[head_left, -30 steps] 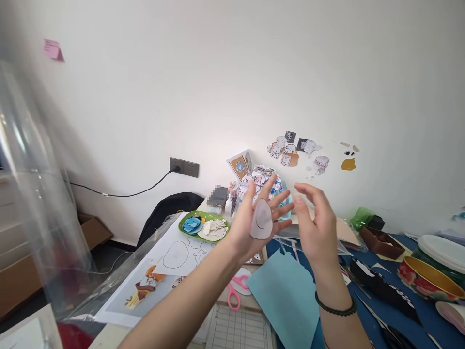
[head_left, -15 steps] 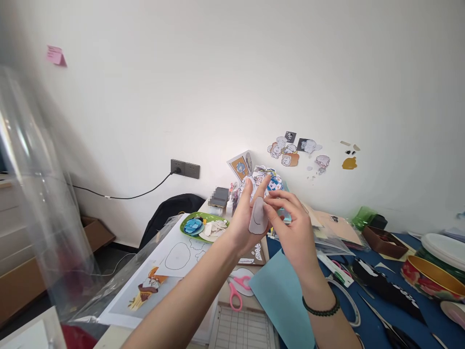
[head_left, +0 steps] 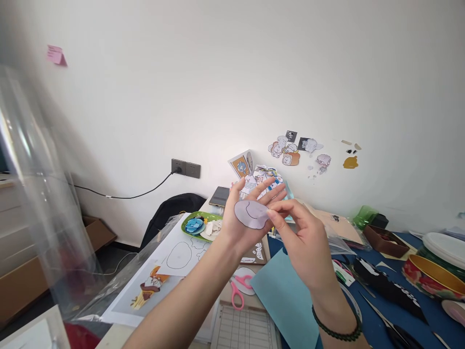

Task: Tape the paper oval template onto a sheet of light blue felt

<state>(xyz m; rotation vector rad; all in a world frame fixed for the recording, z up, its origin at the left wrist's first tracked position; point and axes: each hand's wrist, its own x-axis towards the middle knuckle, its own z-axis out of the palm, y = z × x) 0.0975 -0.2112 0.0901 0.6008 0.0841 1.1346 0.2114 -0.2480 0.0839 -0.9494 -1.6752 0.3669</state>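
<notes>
A small pale oval paper cutout with a pencil curve on it is held up over the desk. My right hand pinches its right edge between thumb and fingers. My left hand is behind it, palm toward me, fingers spread and open, with the cutout lying against the palm. A dark bead bracelet circles my right wrist. Below the hands lie a light blue sheet and pink scissors.
A green tray of blue and white paper pieces sits on a printed sheet. Stickers dot the wall. Bowls, a brown box and black cutouts crowd the blue mat at right. Clear plastic film rises at left.
My right hand came in from beside the left palm and pinched the cutout. The cutout has turned from upright to lying sideways against my left palm.
</notes>
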